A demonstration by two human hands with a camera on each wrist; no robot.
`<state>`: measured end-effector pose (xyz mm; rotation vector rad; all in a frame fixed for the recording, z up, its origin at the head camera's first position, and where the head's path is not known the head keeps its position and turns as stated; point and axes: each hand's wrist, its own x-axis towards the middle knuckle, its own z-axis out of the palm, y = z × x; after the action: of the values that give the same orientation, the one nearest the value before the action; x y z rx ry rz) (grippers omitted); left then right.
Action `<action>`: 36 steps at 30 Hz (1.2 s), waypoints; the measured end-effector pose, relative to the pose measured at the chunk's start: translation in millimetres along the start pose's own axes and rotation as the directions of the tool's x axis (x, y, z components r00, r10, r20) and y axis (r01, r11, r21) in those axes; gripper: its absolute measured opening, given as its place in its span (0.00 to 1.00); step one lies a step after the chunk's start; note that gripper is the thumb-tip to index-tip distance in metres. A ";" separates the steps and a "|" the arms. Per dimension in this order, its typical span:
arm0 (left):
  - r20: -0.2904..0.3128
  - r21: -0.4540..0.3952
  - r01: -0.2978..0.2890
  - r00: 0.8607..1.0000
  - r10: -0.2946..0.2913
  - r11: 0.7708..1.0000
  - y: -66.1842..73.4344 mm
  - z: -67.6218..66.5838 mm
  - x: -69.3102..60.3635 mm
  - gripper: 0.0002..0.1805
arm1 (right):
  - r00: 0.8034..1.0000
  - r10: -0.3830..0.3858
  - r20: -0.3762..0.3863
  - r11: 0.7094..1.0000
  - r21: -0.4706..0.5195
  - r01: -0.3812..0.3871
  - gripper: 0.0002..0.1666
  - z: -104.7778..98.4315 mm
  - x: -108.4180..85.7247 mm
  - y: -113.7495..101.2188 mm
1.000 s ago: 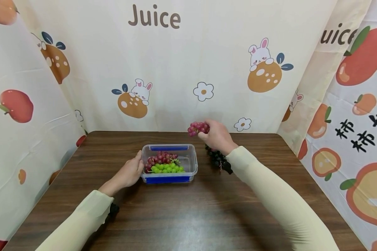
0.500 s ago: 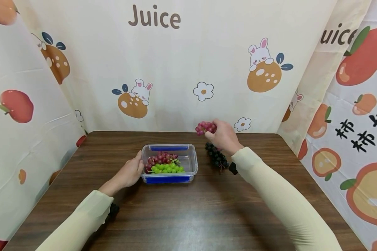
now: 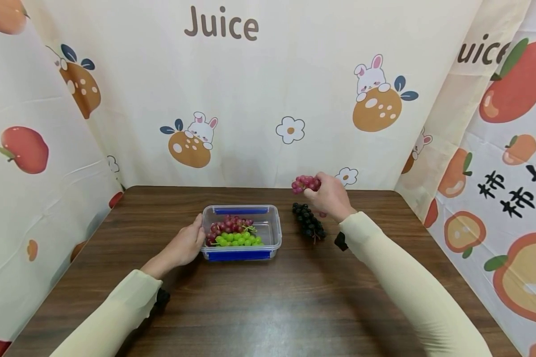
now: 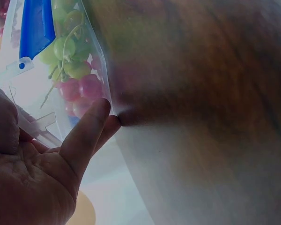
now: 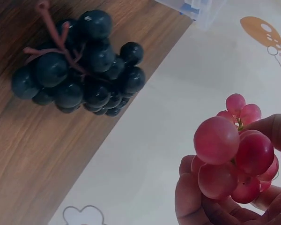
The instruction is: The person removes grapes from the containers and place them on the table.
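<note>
In the head view my left hand [image 3: 184, 245] rests against the left end of a clear plastic food container [image 3: 274, 233] with blue clips. Its straight fingertips [image 4: 100, 110] touch the outer wall in the left wrist view. Inside lie a bunch of red grapes [image 3: 234, 223] and a bunch of green grapes [image 3: 238, 240]. My right hand [image 3: 332, 197], raised above the back of the table, grips another bunch of red grapes [image 3: 305, 184] between thumb and fingers. Beneath it, right of the container, a bunch of black grapes [image 3: 308, 220] lies on the wood.
The dark wooden table [image 3: 250, 307] carries the container and the black grapes. Fruit-printed cloth [image 3: 250, 99] hangs behind it and along both sides. A pinkish bit [image 3: 322, 214], partly hidden under my right hand, shows beside the black grapes.
My right hand has moved to the right with the red grapes, so more of the black bunch shows. The left hand and the container have stayed in place.
</note>
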<state>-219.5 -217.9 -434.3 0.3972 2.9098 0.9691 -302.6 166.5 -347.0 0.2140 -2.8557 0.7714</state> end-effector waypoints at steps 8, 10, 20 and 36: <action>-0.014 -0.005 -0.010 1.000 0.010 1.000 0.3 0.1 0.6 0.33 | 0.999 0.045 -0.003 0.999 -0.012 -0.045 0.11 -0.5 1.3 11.5; -0.016 -0.004 -0.012 1.000 0.012 1.000 0.3 0.1 0.8 0.32 | 0.999 0.053 -0.008 0.998 -0.015 -0.053 0.11 -0.9 2.1 14.4; -0.007 -0.006 -0.008 1.000 0.008 1.000 -0.2 -0.1 0.8 0.33 | 0.996 0.092 -0.011 0.994 -0.054 -0.092 0.13 0.5 2.6 33.6; -0.004 -0.004 0.002 1.000 -0.002 1.000 0.0 -0.4 0.0 0.33 | 0.989 0.148 0.015 0.983 -0.113 -0.145 0.15 6.6 -0.4 53.6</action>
<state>-219.5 -218.1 -434.0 0.3931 2.9104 0.9765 -312.9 209.0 -378.6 -0.0029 -2.9514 0.6356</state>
